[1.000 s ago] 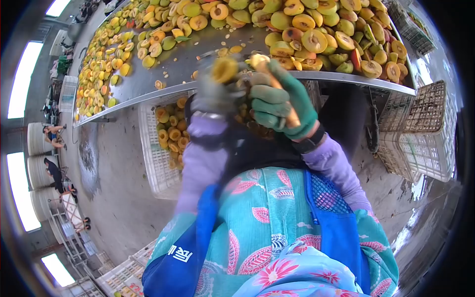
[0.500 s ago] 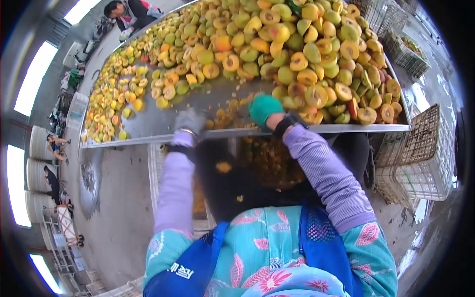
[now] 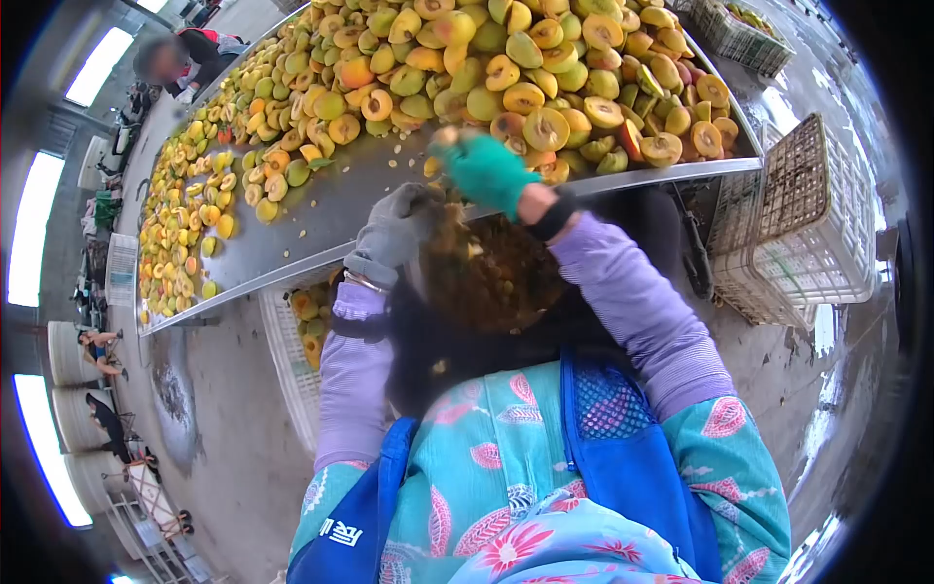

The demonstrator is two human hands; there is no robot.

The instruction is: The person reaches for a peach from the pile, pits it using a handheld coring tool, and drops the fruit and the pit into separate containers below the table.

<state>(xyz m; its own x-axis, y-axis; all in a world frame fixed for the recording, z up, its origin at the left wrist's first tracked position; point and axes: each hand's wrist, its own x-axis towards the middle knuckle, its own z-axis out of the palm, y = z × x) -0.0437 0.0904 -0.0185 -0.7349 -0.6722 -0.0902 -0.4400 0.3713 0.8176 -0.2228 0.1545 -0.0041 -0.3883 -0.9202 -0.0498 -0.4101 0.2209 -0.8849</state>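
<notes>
My left hand (image 3: 389,232), in a grey glove, is at the front edge of the metal table (image 3: 336,200). Its fingers look curled, and what they may hold is hidden. Just to its right and higher, my right hand (image 3: 486,173) in a green glove reaches over the edge toward the heap of halved yellow-green fruit (image 3: 545,128). Motion smears its fingers, and a pale orange patch at their tips cannot be made out. Beneath both hands, a dark container (image 3: 501,282) holds wet brownish-orange scraps, blurred on the left.
White plastic crates (image 3: 812,229) are stacked on the right. Another crate (image 3: 292,375) with fruit sits under the table at left. A person (image 3: 199,58) bends by the table's far left. Several large white tubs (image 3: 73,355) line the left wall.
The view has shifted, with the table tilting in it. My left hand has risen to the table edge beside the right, and the hands are closer together. Less loose scrap shows on the tabletop.
</notes>
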